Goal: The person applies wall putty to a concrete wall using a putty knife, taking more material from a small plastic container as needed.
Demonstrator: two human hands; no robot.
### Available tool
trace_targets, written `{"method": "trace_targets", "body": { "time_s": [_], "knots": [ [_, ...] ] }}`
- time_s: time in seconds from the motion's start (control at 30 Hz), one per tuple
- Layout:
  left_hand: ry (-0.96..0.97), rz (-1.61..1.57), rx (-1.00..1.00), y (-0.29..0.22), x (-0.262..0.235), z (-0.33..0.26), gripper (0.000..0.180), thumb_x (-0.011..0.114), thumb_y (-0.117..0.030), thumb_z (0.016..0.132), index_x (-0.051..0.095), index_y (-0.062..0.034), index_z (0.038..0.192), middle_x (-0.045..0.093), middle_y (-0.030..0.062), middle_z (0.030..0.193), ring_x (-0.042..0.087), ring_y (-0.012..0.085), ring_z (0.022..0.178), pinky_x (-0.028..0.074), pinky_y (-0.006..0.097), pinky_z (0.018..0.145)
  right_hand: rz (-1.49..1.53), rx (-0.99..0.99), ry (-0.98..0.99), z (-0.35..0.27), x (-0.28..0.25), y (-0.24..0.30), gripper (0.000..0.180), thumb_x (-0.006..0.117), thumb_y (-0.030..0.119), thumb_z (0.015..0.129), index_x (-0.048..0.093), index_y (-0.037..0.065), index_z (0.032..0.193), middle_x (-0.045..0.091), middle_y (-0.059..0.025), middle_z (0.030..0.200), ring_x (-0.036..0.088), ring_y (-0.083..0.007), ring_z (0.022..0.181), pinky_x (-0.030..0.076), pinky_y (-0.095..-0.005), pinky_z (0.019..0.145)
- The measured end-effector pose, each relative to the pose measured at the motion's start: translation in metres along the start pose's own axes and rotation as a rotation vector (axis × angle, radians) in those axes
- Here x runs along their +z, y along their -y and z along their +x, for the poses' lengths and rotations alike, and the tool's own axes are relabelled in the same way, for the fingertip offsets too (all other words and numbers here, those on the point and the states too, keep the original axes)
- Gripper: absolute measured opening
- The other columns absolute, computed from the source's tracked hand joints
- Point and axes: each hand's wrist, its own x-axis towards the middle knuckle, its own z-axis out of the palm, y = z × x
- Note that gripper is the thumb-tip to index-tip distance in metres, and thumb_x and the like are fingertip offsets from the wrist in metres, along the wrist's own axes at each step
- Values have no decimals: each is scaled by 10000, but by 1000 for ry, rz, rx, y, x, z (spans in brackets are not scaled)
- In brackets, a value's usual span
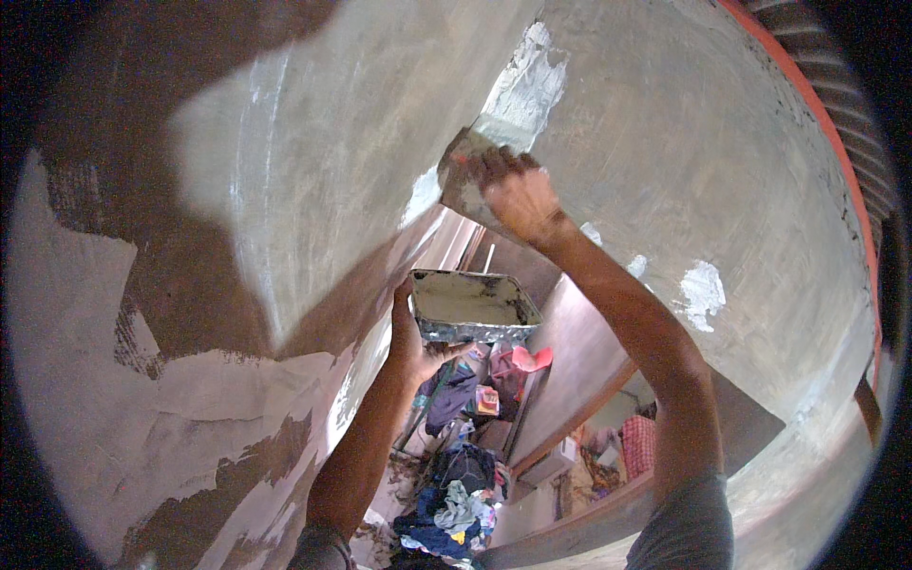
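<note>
My right hand (524, 198) is raised and closed on a broad putty knife (460, 195), whose flat blade lies against the plastered corner. White filler (532, 81) streaks the corner just above the blade, and a smaller white smear (420, 198) shows beside it at lower left. Below, my left hand (410, 344) grips a rectangular pan (475, 332) by its left end and underside. Its outside is spattered, and a pale coating covers its inside; how much filler it holds I cannot tell.
Grey-brown plaster (655, 142) at the right bears another white patch (704, 294). Patchy brown paint covers the left wall (180, 294). Far below lie a heap of clothes (456, 508) and a red checked cloth (638, 446). A red edge (845, 142) borders ribbed roofing at far right.
</note>
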Motion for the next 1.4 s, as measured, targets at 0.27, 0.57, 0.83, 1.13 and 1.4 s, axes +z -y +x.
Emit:
{"method": "trace_targets", "body": {
  "time_s": [0.27,0.57,0.83,1.13,1.4],
  "knots": [
    [56,21,23,-3,4,4,697,378,-689,709,485,-159,1149,485,124,1167,471,350,1026,367,549,830,75,67,-57,-5,-30,14,375,496,119,748,505,74,1120,565,-96,909,571,-227,830,486,-347,645],
    [83,17,30,-1,-2,15,718,374,-693,709,482,-136,1147,492,142,1148,487,344,1001,404,518,808,24,153,238,21,-7,-21,302,484,87,760,513,55,1059,576,-95,959,570,-245,870,494,-349,678],
    [51,28,13,2,-11,20,690,368,-695,709,487,-169,1140,499,116,1146,487,334,990,404,525,780,180,-69,57,-21,-15,62,307,513,148,735,531,32,1019,568,-117,913,565,-241,869,478,-332,684],
    [26,54,13,3,-13,14,713,368,-706,701,466,-171,1162,487,122,1158,473,345,1010,371,546,823,44,209,-252,-4,-12,0,259,496,118,734,530,70,987,566,-103,932,559,-236,820,466,-347,656],
    [59,19,18,5,-22,24,723,336,-720,718,439,-167,1172,457,123,1193,449,353,1057,375,555,822,112,-3,-63,-22,-17,59,275,504,126,734,536,49,995,565,-103,968,566,-246,890,476,-357,703]
  ]
}}
